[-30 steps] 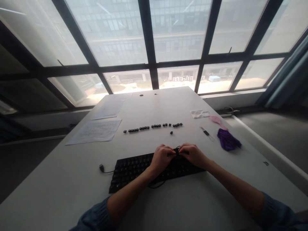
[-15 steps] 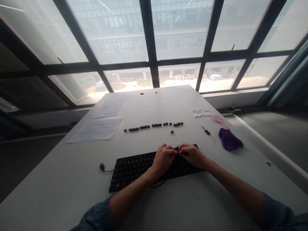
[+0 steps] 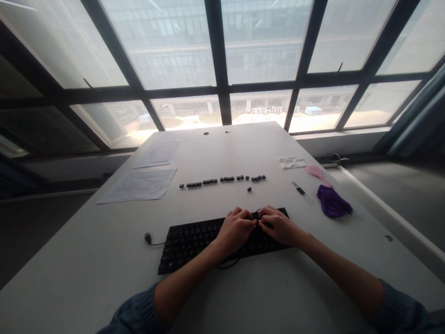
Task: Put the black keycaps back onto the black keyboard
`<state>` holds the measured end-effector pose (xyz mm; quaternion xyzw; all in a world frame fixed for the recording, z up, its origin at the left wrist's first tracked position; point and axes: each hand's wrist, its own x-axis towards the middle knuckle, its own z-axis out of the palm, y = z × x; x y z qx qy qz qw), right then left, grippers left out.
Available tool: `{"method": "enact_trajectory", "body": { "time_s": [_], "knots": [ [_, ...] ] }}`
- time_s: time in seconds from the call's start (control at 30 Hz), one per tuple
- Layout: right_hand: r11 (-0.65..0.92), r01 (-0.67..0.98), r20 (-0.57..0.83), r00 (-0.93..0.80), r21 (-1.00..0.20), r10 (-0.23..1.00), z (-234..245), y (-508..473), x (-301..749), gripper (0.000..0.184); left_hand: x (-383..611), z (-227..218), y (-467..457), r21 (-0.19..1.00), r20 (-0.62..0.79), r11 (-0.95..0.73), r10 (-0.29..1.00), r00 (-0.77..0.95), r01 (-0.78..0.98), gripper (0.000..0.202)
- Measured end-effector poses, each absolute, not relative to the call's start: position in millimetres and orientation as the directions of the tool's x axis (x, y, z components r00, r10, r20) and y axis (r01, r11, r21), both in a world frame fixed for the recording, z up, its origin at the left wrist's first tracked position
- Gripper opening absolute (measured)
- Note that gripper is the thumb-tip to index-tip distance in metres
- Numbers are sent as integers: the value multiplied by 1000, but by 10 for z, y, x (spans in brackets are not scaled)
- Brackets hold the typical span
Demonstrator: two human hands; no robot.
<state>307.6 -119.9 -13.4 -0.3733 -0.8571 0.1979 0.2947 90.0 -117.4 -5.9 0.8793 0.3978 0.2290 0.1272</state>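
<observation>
A black keyboard lies slightly slanted on the white table, its cable end with a USB plug sticking out at the left. Over the keyboard's upper right part, my left hand and my right hand meet, fingertips almost touching. Both have bent fingers closed in a pinch at the far key row. Whatever is between the fingertips is small and dark, and mostly hidden. Beyond the keyboard, loose black keycaps stand in a row of small groups. One single keycap lies nearer to the hands.
Tweezers or a similar wire tool with a black grip lie right of the keycaps. Further right are a purple cloth, a pink hairbrush and a crumpled white tissue. Printed sheets cover the left side. Large windows rise behind.
The fingertips have sunk slightly closer to the keys, both hands staying together at the same spot. The view has shifted a little; the loose keycaps lie as before.
</observation>
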Motion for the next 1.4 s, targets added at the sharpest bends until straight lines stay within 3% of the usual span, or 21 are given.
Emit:
{"method": "enact_trajectory", "body": {
  "time_s": [0.13, 0.3, 0.4, 0.67, 0.87, 1.4],
  "knots": [
    [627, 516, 324, -560, -584, 762, -73, -1028, 3074, 18, 886, -10, -1211, 392, 300, -660, 750, 589, 641, 16],
    [457, 732, 356, -305, -506, 883, -29, -369, 2877, 8, 883, 67, -1292, 417, 359, -625, 780, 512, 660, 27],
    [436, 757, 331, -302, -486, 894, -72, 19, 2710, 8, 826, 120, -1359, 431, 392, -619, 784, 481, 657, 28],
    [492, 672, 345, -353, -554, 870, -150, -192, 2971, 11, 377, 107, -1529, 457, 432, -572, 812, 392, 681, 24],
    [505, 449, 407, -302, -737, 862, -244, -966, 3248, 10, 133, 30, -1562, 456, 424, -541, 830, 362, 706, 22],
    [568, 542, 431, -369, -620, 823, -270, -1119, 3253, 9, 156, -23, -1532, 484, 403, -516, 848, 343, 707, 22]
  ]
}}
